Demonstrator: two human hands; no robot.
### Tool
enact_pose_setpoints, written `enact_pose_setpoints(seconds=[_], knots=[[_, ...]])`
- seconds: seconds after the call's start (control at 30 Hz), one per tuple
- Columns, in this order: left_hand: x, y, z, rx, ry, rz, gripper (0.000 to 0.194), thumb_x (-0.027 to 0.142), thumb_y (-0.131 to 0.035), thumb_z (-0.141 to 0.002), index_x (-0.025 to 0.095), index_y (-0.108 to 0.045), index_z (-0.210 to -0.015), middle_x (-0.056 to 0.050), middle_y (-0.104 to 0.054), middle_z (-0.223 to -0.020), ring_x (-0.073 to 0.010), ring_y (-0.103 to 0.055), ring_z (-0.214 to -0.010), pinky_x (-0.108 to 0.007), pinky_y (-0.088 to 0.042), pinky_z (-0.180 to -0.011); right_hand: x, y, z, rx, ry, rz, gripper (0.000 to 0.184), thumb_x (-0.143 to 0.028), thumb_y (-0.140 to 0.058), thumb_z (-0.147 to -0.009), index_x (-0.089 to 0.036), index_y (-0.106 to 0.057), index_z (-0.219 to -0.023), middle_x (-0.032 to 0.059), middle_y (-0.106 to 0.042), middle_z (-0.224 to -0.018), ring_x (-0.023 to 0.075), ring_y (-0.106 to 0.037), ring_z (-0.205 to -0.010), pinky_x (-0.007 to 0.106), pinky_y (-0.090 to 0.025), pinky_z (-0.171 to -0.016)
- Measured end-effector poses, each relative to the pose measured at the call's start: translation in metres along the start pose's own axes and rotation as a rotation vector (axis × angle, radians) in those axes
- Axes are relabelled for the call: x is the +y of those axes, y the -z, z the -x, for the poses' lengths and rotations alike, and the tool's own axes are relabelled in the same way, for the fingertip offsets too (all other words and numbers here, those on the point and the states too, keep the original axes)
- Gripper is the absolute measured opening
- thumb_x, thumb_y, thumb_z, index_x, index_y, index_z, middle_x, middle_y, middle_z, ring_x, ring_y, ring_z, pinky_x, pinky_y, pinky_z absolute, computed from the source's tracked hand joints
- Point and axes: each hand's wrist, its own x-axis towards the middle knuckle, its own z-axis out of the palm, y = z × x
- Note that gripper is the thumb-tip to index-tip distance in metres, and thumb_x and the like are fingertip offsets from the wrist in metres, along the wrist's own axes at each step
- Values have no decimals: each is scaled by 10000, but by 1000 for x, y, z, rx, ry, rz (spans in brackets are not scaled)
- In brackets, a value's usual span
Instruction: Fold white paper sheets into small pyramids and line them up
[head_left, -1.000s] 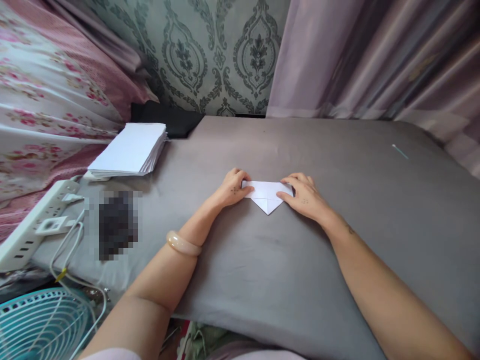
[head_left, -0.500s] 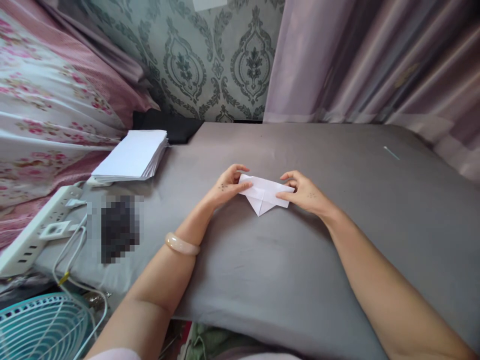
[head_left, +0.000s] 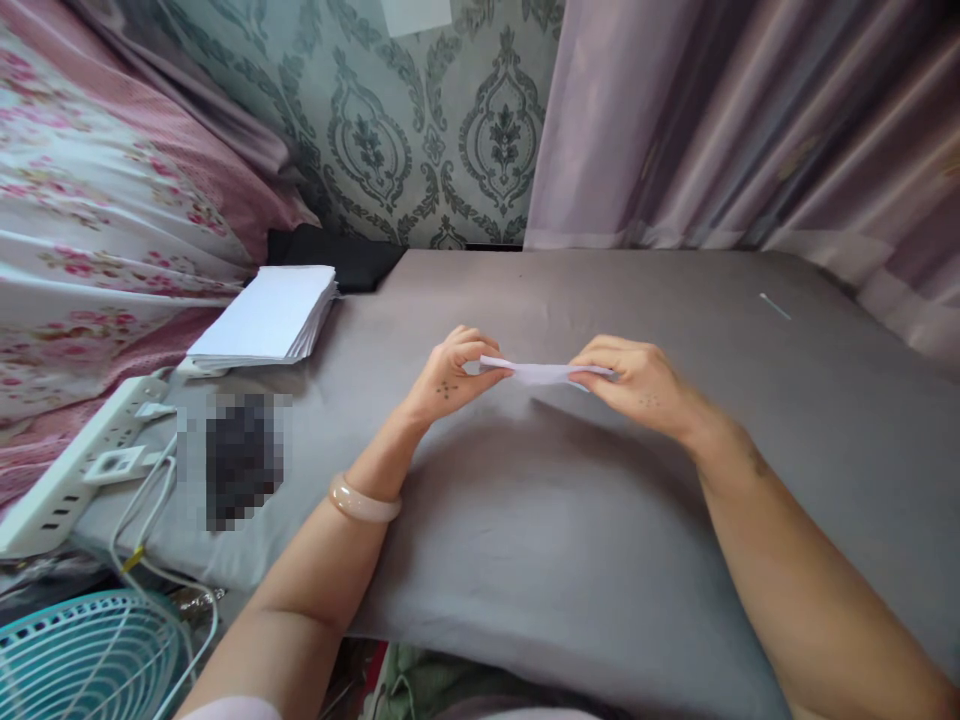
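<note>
A folded sheet of white paper (head_left: pixel 541 374) is held up a little above the grey-covered table, seen nearly edge-on. My left hand (head_left: pixel 459 375) pinches its left end between thumb and fingers. At the right end, my right hand (head_left: pixel 624 375) grips the paper the same way, thumb toward me. The paper's lower folds are mostly hidden by the angle. A shadow falls on the cloth beneath it. A pale bangle (head_left: pixel 364 499) circles my left wrist.
Left on the grey table (head_left: pixel 570 560) lies a stack of white paper (head_left: pixel 266 315) beside a black item (head_left: pixel 345 258). A power strip (head_left: pixel 82 465) with cables, a blurred-out dark object (head_left: pixel 244 460) and a blue fan (head_left: pixel 90 655) are nearer. A thin white stick (head_left: pixel 775 306) lies far right.
The paper has been lifted and tilted, so its downward-pointing triangle no longer shows and it looks like a thin strip. My right hand has turned and closed more tightly on its end.
</note>
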Motion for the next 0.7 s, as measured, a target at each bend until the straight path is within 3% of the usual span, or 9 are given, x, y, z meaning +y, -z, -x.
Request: enact_pose_setpoints(seconds=[0.07, 0.17, 0.3, 0.4, 0.57, 0.7], knots=[[0, -1, 1, 28, -150, -219, 173, 321, -567, -882, 191, -664, -820, -69, -664, -895, -182, -534, -867, -337, -444, -815, -4, -3, 3, 89, 106, 251, 263, -269, -449, -931, -233, -709, -913, 55, -673, -917, 196, -575, -832, 356, -382, -798], [-4, -6, 5, -97, -295, -484, 249, 265, -422, -945, 182, -637, -849, -95, -657, -918, -196, -509, -857, -344, -416, -782, -4, -18, 10, 111, 168, 521, 354, -176, -353, -952, -216, -705, -947, 77, -665, -907, 202, -532, -815, 375, -343, -841], [-6, -16, 9, -280, -369, -702, 300, 207, -349, -956, 169, -616, -822, -109, -643, -885, -214, -500, -844, -348, -379, -731, 4, -40, 24, 56, 215, 623, 377, -132, -332, -949, -189, -704, -959, 91, -660, -894, 205, -508, -802, 358, -334, -859], [-4, -20, 13, -383, -384, -708, 270, 176, -374, -936, 159, -614, -815, -113, -638, -878, -216, -503, -844, -341, -381, -719, 8, -49, 33, -5, 186, 592, 357, -122, -351, -936, -182, -703, -947, 94, -659, -889, 208, -521, -816, 356, -340, -850], [-2, -21, 19, -464, -237, -545, 271, 194, -391, -928, 151, -656, -894, -112, -647, -899, -221, -533, -884, -330, -419, -742, 17, -54, 43, 45, -41, 306, 220, -263, -487, -918, -226, -702, -947, 64, -662, -958, 207, -579, -900, 355, -385, -816], [-10, -23, 20, -370, 53, -321, 205, 262, -502, -884, 171, -686, -875, -91, -657, -911, -217, -557, -892, -332, -450, -787, 26, -57, 44, 125, -284, 12, 194, -381, -578, -857, -241, -713, -865, 39, -653, -985, 178, -607, -815, 336, -453, -753]])
